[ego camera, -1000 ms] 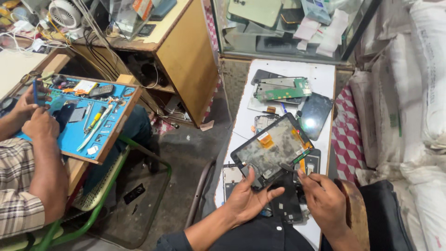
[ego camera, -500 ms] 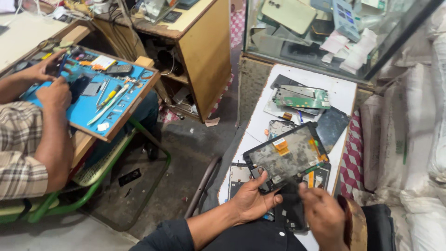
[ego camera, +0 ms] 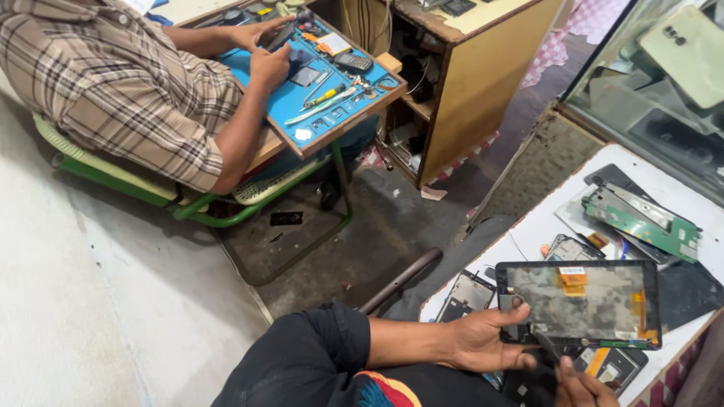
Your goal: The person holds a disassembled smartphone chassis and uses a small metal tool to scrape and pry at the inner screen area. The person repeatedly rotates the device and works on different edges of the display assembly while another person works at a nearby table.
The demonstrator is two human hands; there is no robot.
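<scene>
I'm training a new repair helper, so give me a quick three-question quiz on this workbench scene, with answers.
1. True or false: the left hand grips the opened tablet panel at its left edge.
2. Which lies on the white table beyond the panel? A) a green circuit board B) a red kettle C) a hammer
3. What colour is the work mat in front of the nearby person in the checked shirt?

Key
1. True. The right hand is low at the frame edge, below the panel.
2. A, the green circuit board.
3. Blue, with small tools on it.
</scene>
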